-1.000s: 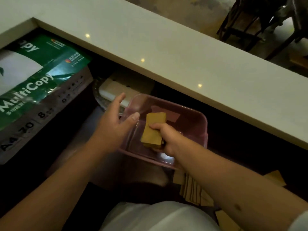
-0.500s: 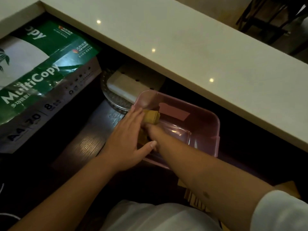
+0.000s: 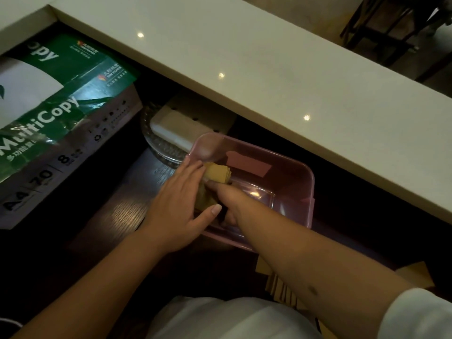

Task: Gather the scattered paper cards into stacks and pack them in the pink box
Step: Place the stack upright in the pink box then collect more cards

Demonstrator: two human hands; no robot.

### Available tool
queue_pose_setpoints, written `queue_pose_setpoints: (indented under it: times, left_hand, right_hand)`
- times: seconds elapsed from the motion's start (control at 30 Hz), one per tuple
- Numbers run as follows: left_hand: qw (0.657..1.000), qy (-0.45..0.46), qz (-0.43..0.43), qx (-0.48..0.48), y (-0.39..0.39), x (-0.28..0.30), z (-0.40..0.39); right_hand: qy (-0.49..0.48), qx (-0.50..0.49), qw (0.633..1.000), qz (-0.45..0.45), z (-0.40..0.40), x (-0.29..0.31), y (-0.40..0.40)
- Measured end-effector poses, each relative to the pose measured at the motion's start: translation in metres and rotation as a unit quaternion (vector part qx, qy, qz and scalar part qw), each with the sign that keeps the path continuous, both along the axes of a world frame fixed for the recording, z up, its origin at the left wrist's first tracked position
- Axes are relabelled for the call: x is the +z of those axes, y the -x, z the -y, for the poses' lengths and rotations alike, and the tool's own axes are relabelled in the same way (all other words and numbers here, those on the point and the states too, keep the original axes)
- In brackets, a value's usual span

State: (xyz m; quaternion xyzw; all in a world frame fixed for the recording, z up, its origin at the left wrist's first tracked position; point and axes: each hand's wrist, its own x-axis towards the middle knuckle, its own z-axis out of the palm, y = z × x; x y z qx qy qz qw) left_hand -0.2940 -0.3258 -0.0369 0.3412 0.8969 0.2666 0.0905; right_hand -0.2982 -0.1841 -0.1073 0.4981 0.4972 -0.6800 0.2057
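Note:
The pink box (image 3: 308,199) sits on the dark desk under a white counter. Inside it, against its left wall, stands a stack of tan paper cards (image 3: 216,176). My right hand (image 3: 226,195) reaches into the box and holds this stack from the right; its fingers are partly hidden. My left hand (image 3: 181,201) lies flat over the box's left rim, fingers spread, pressing against the stack's left side. More tan cards (image 3: 281,288) lie fanned on the desk near my right forearm. One card (image 3: 415,277) lies at the far right.
A green and white copy-paper carton (image 3: 49,123) fills the left. A glass dish (image 3: 159,145) with a white block (image 3: 176,128) stands behind the box. The white counter (image 3: 269,77) overhangs the far side. A pink label (image 3: 247,165) is on the box's inner wall.
My right hand has carried the card stack down into the box's left side. My left hand moved from the rim onto the stack. The view shifted slightly.

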Motion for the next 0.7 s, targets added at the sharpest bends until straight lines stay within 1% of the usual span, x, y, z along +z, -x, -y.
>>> queue_pose_setpoints:
  times: [0.07, 0.2, 0.37, 0.43, 0.5, 0.53, 0.63, 0.7]
  left_hand:
    - [1.0, -0.006, 0.001, 0.002, 0.0, -0.001, 0.0]
    - [1.0, -0.008, 0.003, 0.005, 0.0, -0.001, 0.0]
    - [1.0, 0.003, 0.007, 0.001, -0.001, 0.003, 0.001]
    - [1.0, 0.007, 0.012, -0.003, 0.001, 0.005, 0.001]
    - [1.0, 0.015, 0.005, 0.001, 0.001, 0.009, 0.003]
    - [1.0, 0.015, -0.006, 0.007, 0.0, 0.012, 0.003]
    - [0.998, -0.005, -0.057, 0.019, -0.011, 0.027, -0.001]
    - [0.996, -0.053, -0.074, -0.007, -0.026, 0.04, -0.006]
  right_hand:
    - [0.04, 0.021, 0.999, 0.005, 0.004, 0.012, -0.001]
    - [0.075, 0.026, 0.996, -0.043, 0.01, 0.016, 0.004]
    - [0.098, 0.089, 0.991, -0.013, 0.007, 0.025, 0.004]
    - [0.076, 0.096, 0.992, -0.007, 0.001, 0.035, 0.002]
    - [0.058, 0.07, 0.995, -0.038, -0.008, 0.05, -0.002]
    - [0.032, 0.065, 0.996, -0.057, -0.016, 0.055, -0.008]
    - [-0.08, 0.092, 0.981, -0.152, -0.049, 0.089, -0.049]
    - [-0.118, 0.089, 0.96, -0.237, -0.077, 0.124, -0.096]
